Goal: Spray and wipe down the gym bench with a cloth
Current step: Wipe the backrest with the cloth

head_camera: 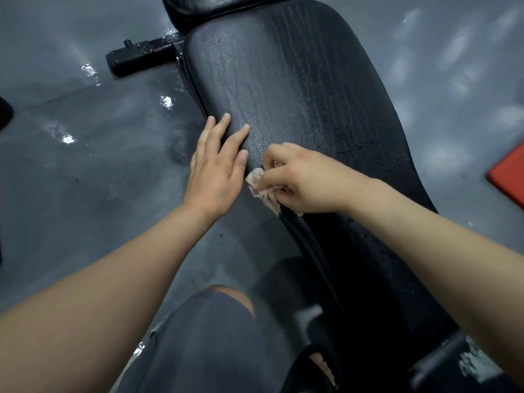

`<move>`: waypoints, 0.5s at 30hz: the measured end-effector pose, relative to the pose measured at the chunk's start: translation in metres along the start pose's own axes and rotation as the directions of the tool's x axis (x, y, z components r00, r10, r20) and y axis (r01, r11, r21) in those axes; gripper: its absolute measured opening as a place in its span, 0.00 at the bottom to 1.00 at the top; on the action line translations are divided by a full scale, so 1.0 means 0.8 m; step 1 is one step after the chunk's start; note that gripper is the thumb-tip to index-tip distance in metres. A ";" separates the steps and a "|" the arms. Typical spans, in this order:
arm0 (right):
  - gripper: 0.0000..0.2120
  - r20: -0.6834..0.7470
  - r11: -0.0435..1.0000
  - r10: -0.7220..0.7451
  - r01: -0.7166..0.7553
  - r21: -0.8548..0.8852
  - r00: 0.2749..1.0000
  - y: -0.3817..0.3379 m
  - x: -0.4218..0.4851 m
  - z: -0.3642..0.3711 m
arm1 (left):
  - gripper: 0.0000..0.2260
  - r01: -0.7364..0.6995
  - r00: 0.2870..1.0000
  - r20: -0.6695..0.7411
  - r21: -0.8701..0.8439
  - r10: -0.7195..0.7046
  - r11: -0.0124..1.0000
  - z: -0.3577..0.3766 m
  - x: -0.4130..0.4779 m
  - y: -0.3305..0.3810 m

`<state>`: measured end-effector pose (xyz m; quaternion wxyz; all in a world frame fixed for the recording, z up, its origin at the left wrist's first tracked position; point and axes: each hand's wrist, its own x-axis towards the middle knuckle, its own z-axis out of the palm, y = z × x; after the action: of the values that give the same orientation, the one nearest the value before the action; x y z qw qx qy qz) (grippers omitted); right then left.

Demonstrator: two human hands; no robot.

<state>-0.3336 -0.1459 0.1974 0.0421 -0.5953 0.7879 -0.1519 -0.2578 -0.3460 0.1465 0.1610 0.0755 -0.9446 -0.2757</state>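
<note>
The cloth, pale and crumpled, is pressed against the near left edge of the black padded surface by the right hand, whose grip is closed around it with the fingers curled. The left hand rests flat on the same edge, just beside the cloth, its grip open and fingers straight. Left of the surface a black frame bar lies on the glossy grey floor; well to its right is a red mat.

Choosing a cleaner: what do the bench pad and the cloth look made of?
The bench pad looks like black vinyl or leather: grained, creased, dull sheen. The cloth is pale soft fabric, crumpled in the right hand; weave too blurred to tell.
</note>
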 end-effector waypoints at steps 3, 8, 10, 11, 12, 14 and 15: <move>0.08 0.108 0.998 -0.052 0.054 -0.016 0.993 -0.005 -0.012 -0.005 | 0.21 0.017 1.000 0.019 -0.003 -0.017 1.000 -0.002 -0.003 0.002; 0.09 0.170 0.994 -0.081 0.093 -0.064 0.982 -0.010 -0.018 -0.007 | 0.20 0.054 0.998 0.008 0.005 -0.055 0.999 -0.001 -0.002 0.009; 0.07 0.064 0.997 -0.042 0.046 -0.054 0.997 0.005 -0.014 -0.009 | 0.20 0.053 0.998 0.011 0.029 -0.054 0.998 0.001 -0.002 0.010; 0.07 -0.010 0.998 0.010 -0.011 -0.054 1.000 0.015 -0.011 -0.010 | 0.20 0.044 0.999 0.007 0.043 -0.044 0.998 0.001 -0.002 0.010; 0.08 -0.088 0.995 0.085 -0.089 -0.053 0.992 0.027 -0.008 -0.013 | 0.20 0.035 0.999 0.000 0.059 -0.035 0.998 0.001 -0.003 0.010; 0.11 -0.192 0.968 0.234 -0.247 -0.042 0.953 0.044 -0.006 -0.017 | 0.20 0.033 0.999 -0.014 0.094 -0.031 0.995 0.000 -0.002 0.011; 0.12 -0.211 0.959 0.264 -0.280 -0.050 0.941 0.045 -0.008 -0.017 | 0.19 0.040 0.999 -0.025 0.106 -0.038 0.994 0.000 -0.001 0.013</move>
<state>-0.3686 -0.1284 0.1987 -0.0412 -0.4633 0.8683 -0.1727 -0.2578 -0.3371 0.1517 0.1620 0.1056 -0.9545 -0.2271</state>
